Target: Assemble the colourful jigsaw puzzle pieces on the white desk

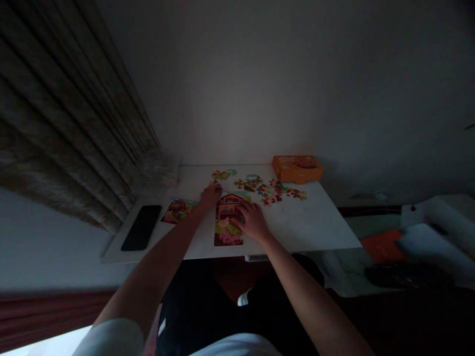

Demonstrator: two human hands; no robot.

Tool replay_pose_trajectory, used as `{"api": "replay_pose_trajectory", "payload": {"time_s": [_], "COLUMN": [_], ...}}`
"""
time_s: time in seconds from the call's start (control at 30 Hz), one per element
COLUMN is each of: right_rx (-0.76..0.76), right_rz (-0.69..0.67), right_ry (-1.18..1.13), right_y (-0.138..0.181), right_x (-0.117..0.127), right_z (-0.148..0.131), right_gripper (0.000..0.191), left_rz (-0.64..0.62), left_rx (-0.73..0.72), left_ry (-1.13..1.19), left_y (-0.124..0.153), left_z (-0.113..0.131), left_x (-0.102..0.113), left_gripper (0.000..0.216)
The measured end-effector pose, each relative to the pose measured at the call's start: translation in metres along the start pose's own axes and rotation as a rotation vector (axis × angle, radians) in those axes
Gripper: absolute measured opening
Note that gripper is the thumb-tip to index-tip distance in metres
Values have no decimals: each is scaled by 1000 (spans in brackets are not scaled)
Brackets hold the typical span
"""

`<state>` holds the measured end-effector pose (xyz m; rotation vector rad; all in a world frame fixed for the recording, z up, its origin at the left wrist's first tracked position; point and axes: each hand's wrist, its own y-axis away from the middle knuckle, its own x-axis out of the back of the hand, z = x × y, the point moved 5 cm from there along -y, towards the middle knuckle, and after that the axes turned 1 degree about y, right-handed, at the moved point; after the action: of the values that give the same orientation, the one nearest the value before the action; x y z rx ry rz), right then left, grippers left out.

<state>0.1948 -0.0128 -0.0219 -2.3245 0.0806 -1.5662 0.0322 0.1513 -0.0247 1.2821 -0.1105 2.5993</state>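
A partly assembled jigsaw puzzle (229,232) with a red barn and a pink animal lies near the table's front edge. Over its right side rests my right hand (253,220), fingers spread on the joined pieces. My left hand (211,196) is at the puzzle's upper left corner, its fingers pinched on what looks like a small puzzle piece, mostly hidden by them. Beyond the hands lie loose puzzle pieces (272,192), spread toward the right, with a smaller cluster of pieces (220,175) behind my left hand. A picture card (177,210) with a similar barn lies left, partly behind my left forearm.
An orange box (297,169) stands at the table's back right corner. A black phone (141,228) lies at the left edge of the white table (311,227). Clear plastic packaging (158,168) sits by the curtain (74,99). A wall runs behind the table.
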Motion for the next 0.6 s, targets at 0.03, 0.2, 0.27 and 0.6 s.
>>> {"api": "replay_pose_trajectory", "payload": {"time_s": [0.03,0.2,0.27,0.6], "right_rx": [0,4,0,3], "right_rz": [0,-7,-9,-7], "right_ry": [0,0,3,-34], "right_y": [0,0,0,-1], "right_x": [0,-1,-1,3], "right_z": [0,0,-1,-3], "right_gripper": [48,48,48,42], "left_rz": [5,37,58,-65], "left_rx": [-9,-57,-140,-454], "left_ry": [-24,-121,-186,-479], "left_y": [2,10,17,89], "left_z": [1,8,13,27], "left_x": [0,-1,-2,-41], "left_gripper": [25,25,29,55]}}
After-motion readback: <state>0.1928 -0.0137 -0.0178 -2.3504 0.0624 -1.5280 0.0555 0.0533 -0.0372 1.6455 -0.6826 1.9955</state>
